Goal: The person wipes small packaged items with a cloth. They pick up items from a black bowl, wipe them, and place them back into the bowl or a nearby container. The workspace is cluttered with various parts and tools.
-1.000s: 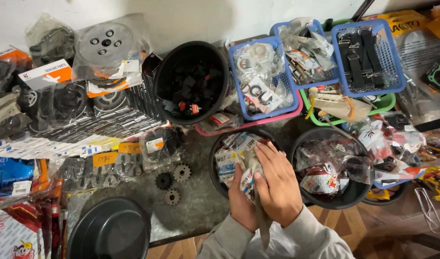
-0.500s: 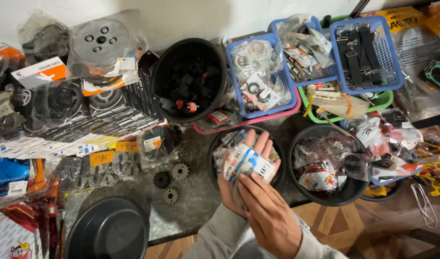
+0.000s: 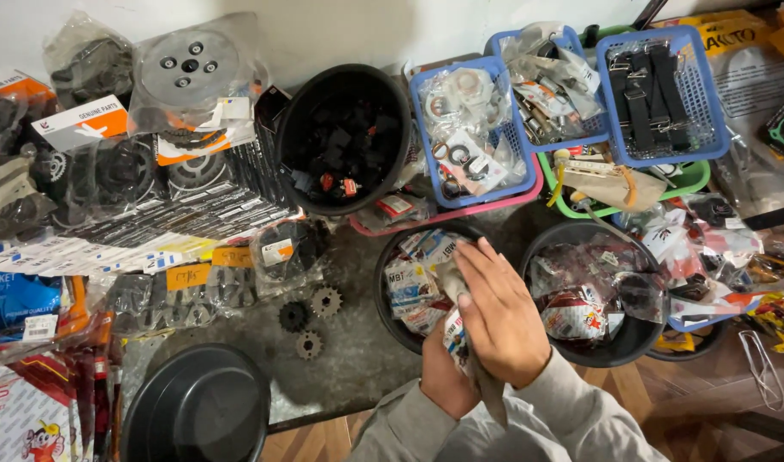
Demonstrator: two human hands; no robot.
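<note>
My right hand (image 3: 499,321) lies palm down over a small printed packet (image 3: 454,332), pressing a grey cloth (image 3: 491,395) against it; the cloth's end hangs down past my wrist. My left hand (image 3: 441,381) sits underneath, mostly hidden, and grips the packet from below. Both hands hover at the near rim of a black bowl (image 3: 381,287) filled with several similar white, blue and red packets (image 3: 413,278).
A black bowl of bagged parts (image 3: 593,295) sits at right and a bowl of black parts (image 3: 345,141) behind. Blue baskets (image 3: 473,128) (image 3: 661,94) stand at the back. Three loose sprockets (image 3: 310,316) and an empty black bowl (image 3: 195,411) are at left. The table edge runs just below.
Half a second ago my left hand held the packets up in the open; now my right hand has come down over them with the cloth, as it was one second ago.
</note>
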